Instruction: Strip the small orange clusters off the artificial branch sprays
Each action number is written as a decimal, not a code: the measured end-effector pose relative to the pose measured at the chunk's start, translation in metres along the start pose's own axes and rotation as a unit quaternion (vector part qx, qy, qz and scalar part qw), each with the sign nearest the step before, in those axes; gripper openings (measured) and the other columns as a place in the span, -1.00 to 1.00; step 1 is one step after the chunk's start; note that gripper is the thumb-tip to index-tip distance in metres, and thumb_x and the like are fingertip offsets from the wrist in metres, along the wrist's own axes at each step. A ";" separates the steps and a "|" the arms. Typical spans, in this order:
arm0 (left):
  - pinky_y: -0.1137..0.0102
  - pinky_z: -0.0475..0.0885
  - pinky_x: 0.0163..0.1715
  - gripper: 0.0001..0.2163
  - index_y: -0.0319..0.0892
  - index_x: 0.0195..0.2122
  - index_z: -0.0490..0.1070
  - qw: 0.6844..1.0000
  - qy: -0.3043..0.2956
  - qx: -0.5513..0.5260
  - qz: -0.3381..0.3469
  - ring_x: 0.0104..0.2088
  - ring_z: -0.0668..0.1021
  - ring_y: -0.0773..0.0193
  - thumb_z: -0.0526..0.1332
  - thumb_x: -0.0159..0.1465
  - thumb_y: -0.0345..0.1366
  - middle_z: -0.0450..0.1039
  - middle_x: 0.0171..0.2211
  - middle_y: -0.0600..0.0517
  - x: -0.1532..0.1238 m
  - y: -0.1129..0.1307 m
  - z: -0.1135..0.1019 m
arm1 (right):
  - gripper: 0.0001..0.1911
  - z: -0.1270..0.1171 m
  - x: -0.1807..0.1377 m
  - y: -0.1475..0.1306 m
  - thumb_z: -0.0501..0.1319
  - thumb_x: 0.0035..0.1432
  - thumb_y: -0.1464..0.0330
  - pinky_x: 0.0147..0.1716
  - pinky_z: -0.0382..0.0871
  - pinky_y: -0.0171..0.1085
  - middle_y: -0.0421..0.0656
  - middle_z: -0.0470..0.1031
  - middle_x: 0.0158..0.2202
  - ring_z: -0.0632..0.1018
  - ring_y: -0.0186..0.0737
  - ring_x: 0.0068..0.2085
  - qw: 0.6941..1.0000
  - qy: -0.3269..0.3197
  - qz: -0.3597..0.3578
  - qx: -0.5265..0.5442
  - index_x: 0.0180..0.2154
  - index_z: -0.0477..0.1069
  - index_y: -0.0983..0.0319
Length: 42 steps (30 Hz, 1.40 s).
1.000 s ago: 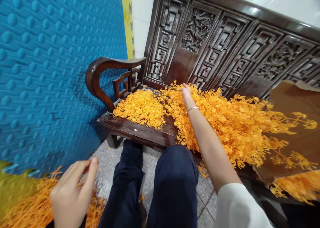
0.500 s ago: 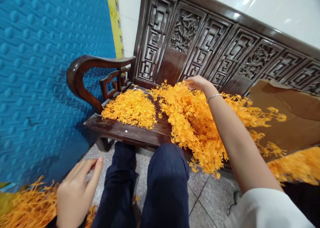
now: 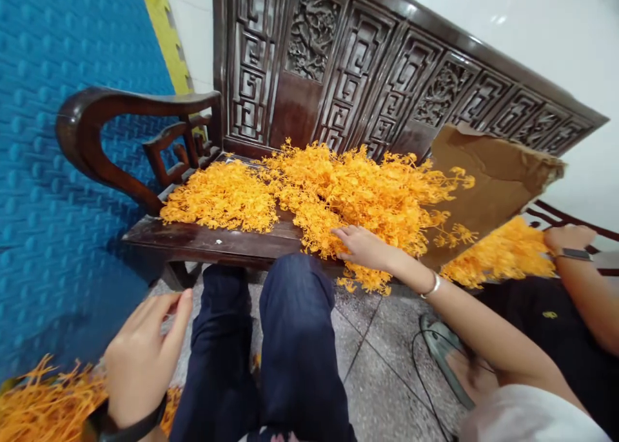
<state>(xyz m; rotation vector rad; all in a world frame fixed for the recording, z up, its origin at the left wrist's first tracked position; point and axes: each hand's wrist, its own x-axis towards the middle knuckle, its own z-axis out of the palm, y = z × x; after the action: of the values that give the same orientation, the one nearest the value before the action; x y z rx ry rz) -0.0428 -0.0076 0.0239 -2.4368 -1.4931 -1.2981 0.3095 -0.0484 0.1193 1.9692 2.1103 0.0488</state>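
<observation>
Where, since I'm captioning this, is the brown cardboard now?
In the head view, the brown cardboard is right of centre, before the carved backrest, between the large orange heap and a co-worker's hand.

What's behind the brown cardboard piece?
Past the brown cardboard piece, the dark carved wooden backrest shows above, and yellow-orange frilly sprigs at lower right. What the cardboard covers can't be seen.

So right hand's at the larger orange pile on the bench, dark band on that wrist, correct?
No, wrong wrist: in the head view, the right hand at the larger orange pile on the bench wears a silvery bracelet; the left hand has the dark band.
</observation>
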 end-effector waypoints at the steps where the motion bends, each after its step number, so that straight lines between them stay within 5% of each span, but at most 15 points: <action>1: 0.44 0.24 -0.42 -0.86 -0.15 -0.41 0.30 1.000 -0.004 -0.006 0.008 -0.44 0.44 0.30 0.09 0.25 -0.23 0.37 -0.48 0.07 0.000 0.002 0.000 | -0.38 0.011 0.001 0.002 0.17 0.07 0.30 -0.02 0.20 -0.07 0.18 0.30 0.05 0.37 0.09 0.03 0.999 0.007 0.029 -0.025 0.14 0.14 0.44; 4: 0.43 0.24 -0.40 -0.86 -0.15 -0.41 0.30 0.999 -0.020 -0.027 0.024 -0.44 0.44 0.30 0.08 0.25 -0.24 0.36 -0.48 0.07 0.000 0.012 0.003 | -0.47 0.027 0.010 0.015 0.19 0.03 0.36 -0.06 0.18 -0.11 0.19 0.42 -0.09 0.44 0.07 -0.06 0.994 0.019 0.097 -0.040 0.04 0.26 0.48; 7: 0.41 0.26 -0.34 -0.87 -0.15 -0.39 0.30 0.996 -0.052 -0.066 0.041 -0.39 0.44 0.28 0.09 0.25 -0.25 0.37 -0.46 0.06 0.000 0.026 0.008 | -0.81 0.023 0.014 0.031 0.12 0.07 0.41 -0.22 0.21 -0.26 0.03 0.51 -0.35 0.50 -0.13 -0.27 0.991 0.027 0.128 -0.015 -0.30 0.44 0.37; 9: 0.39 0.26 -0.31 -0.88 -0.16 -0.38 0.30 0.990 -0.077 -0.099 0.061 -0.37 0.43 0.27 0.07 0.25 -0.26 0.36 -0.45 0.04 -0.001 0.036 0.012 | -0.80 0.016 0.012 0.039 0.06 0.12 0.40 -0.33 0.19 -0.33 -0.04 0.50 -0.39 0.48 -0.23 -0.34 0.989 0.053 0.140 -0.004 -0.36 0.43 0.32; 16: 0.36 0.29 -0.25 -0.86 -0.17 -0.38 0.31 0.974 -0.135 -0.166 0.077 -0.31 0.43 0.24 0.05 0.26 -0.27 0.38 -0.41 0.02 -0.004 0.066 0.025 | -0.74 0.000 -0.006 0.057 0.11 0.11 0.30 -0.37 0.23 -0.32 -0.08 0.50 -0.39 0.45 -0.24 -0.40 0.922 0.312 0.168 0.155 -0.26 0.47 0.31; 19: 0.33 0.31 -0.19 -0.86 -0.17 -0.29 0.32 0.966 -0.168 -0.177 0.086 -0.23 0.44 0.21 0.05 0.26 -0.24 0.42 -0.32 -0.01 -0.007 0.080 0.038 | -0.78 -0.005 -0.010 0.061 0.16 0.06 0.33 -0.34 0.27 -0.31 -0.08 0.50 -0.36 0.45 -0.25 -0.39 0.894 0.365 0.174 0.194 -0.30 0.48 0.32; 23: 0.27 0.31 -0.11 -0.78 -0.19 -0.12 0.30 0.957 -0.203 -0.173 0.115 -0.10 0.42 0.17 0.03 0.26 -0.24 0.42 -0.15 -0.06 -0.012 0.095 0.054 | -0.65 -0.016 -0.013 0.051 0.29 -0.07 0.37 -0.20 0.31 -0.28 -0.06 0.48 -0.17 0.48 -0.22 -0.23 0.939 0.237 0.072 0.239 -0.17 0.44 0.32; 27: 0.25 0.31 -0.10 -0.77 -0.22 -0.11 0.29 0.953 -0.221 -0.171 0.117 -0.07 0.41 0.17 0.02 0.27 -0.25 0.41 -0.13 -0.08 -0.014 0.099 0.058 | -0.66 -0.013 0.005 0.018 0.21 0.07 0.30 -0.06 0.28 -0.32 -0.09 0.46 -0.11 0.45 -0.28 -0.10 0.965 0.127 -0.054 0.223 -0.11 0.40 0.31; 32: 0.26 0.29 -0.09 -0.78 -0.20 -0.11 0.30 0.949 -0.225 -0.193 0.107 -0.05 0.39 0.20 -0.06 0.29 -0.38 0.40 -0.11 -0.07 -0.017 0.095 0.063 | -0.65 0.029 0.062 -0.026 0.13 0.12 0.34 -0.06 0.28 -0.16 0.15 0.40 -0.08 0.42 -0.03 -0.03 0.994 0.062 0.083 0.028 -0.11 0.39 0.44; 35: 0.28 0.29 -0.11 -0.76 -0.18 -0.16 0.32 0.949 -0.215 -0.216 0.087 -0.07 0.40 0.22 -0.08 0.27 -0.47 0.42 -0.13 -0.04 -0.019 0.091 0.068 | -0.70 0.048 0.092 -0.037 0.05 0.11 0.51 -0.10 0.29 -0.11 0.29 0.37 -0.09 0.42 0.05 -0.04 0.988 0.062 0.138 0.020 -0.15 0.41 0.53; 42: 0.31 0.30 -0.18 -0.77 -0.16 -0.33 0.36 0.949 -0.191 -0.249 0.022 -0.16 0.44 0.25 -0.07 0.23 -0.50 0.47 -0.26 0.00 -0.017 0.088 0.072 | -0.77 0.030 0.112 -0.004 0.08 0.00 0.57 -0.19 0.31 -0.19 0.17 0.47 -0.23 0.48 -0.01 -0.14 0.972 0.094 0.187 0.108 -0.29 0.45 0.39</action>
<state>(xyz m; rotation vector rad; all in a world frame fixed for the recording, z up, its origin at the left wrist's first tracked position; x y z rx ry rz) 0.0645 -0.0397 0.0000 -3.1759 -1.2741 -1.3936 0.3056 0.0575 0.0716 2.5626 1.8856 0.0814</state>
